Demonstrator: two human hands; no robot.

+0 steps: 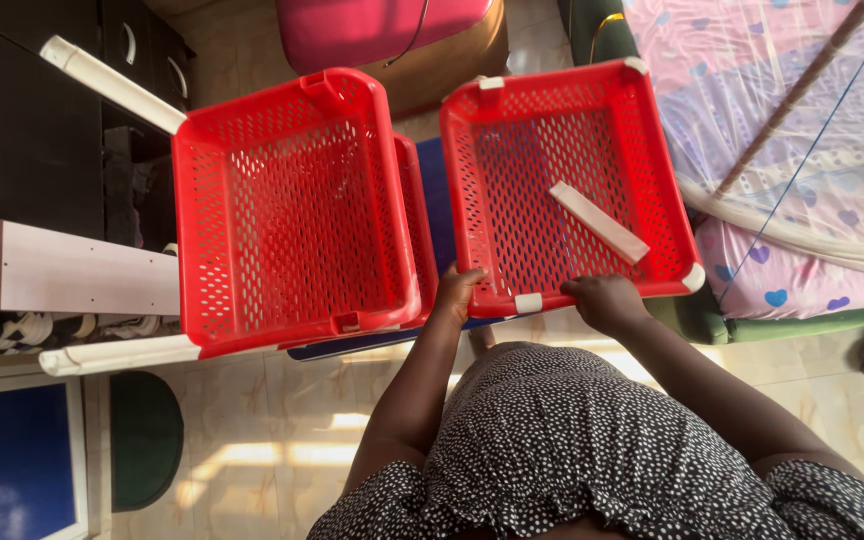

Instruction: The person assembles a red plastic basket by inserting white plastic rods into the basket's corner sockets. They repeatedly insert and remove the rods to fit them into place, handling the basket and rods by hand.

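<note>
Both my hands grip the near rim of a red perforated plastic basket [652, 150]. My left hand [455, 290] holds its near left corner, and my right hand [604, 300] holds the near edge further right. A white plastic bar [598, 222] lies loose inside this basket. White clips sit at its corners. To the left, a second red basket [287, 205] is stacked on another red one and mounted between two white poles [112, 85].
A dark cabinet [22, 120] stands at the left, with a white shelf [82, 270] below it. A bed with a patterned sheet [802, 130] is at the right. A pink object [372, 30] sits behind the baskets. A green mat [144, 435] lies on the tiled floor.
</note>
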